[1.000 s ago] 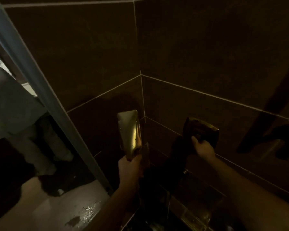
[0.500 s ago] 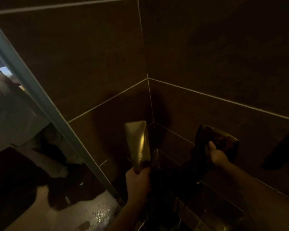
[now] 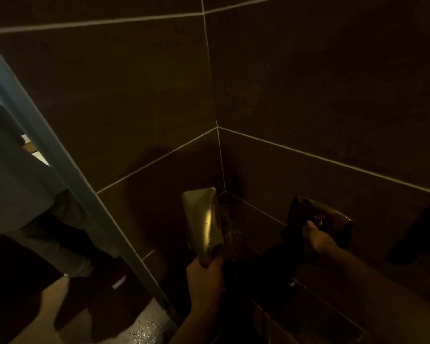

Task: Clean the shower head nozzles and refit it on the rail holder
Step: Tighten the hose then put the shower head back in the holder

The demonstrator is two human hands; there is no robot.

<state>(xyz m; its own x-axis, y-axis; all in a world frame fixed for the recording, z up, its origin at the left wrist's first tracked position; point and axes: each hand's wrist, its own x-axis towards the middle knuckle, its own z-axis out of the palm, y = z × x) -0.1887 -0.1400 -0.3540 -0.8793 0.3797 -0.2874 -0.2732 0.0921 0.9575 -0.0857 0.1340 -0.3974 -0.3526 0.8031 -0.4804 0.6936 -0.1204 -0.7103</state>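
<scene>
The shower head, a flat metallic piece with a golden sheen and a few droplets on its back, stood upright just below the middle of the frame, in front of the corner where two dark tiled walls met. Its nozzle face was turned away toward the right, and a faint spray of water showed beside it against the dark tiles. The left hand held it from below, its fingers wrapped tightly round the handle at the narrow lower end of the head. To the right, well apart from the shower head, the right hand reached to a shiny wall-mounted mixer control on the right-hand wall, its fingers and thumb curled onto the lever there; how firmly they gripped it was hard to tell in the dim light. Pale grout lines crossed both walls. Along the left side of the frame a grey-blue frame edge of the shower screen ran diagonally from the upper left down toward the bottom centre, and through the glass to its left some blurred shapes appeared. At the bottom left lay a patch of pale wet floor with glinting drops.
</scene>
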